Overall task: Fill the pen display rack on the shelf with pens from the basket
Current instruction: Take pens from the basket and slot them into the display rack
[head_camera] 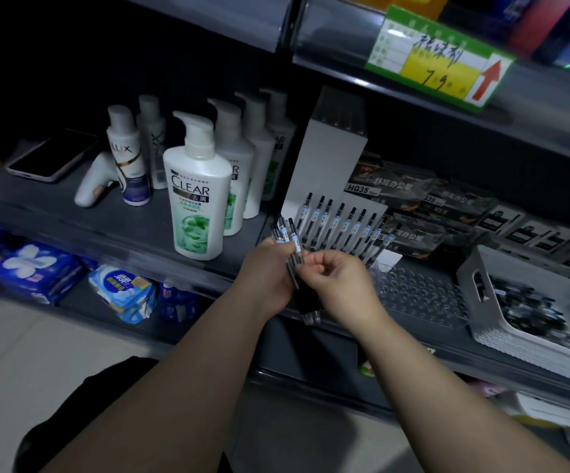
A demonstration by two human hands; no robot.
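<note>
one row of pens (341,230) stands in our rack (420,298), most holes bare; left hand (269,278) grips a bundle (288,238), right hand (341,285) pinches one pen (297,268).

The left hand (269,278) is gripping a bundle of pens (288,240), their clicker ends fanning toward twelve o'clock. The right hand (338,285) is pinching the same bundle near its middle with thumb and forefinger. Both hands are hovering at the edge of the shelf (106,220). At one o'clock from them, a row of pens (341,227) is standing tilted in the pen display rack (420,295), whose clear front holes are showing at three o'clock. Farther toward three o'clock, a white basket (522,349) is sitting on the shelf, holding dark pens (529,308). At ten o'clock, a Clear shampoo bottle (196,196) is standing upright.
</note>
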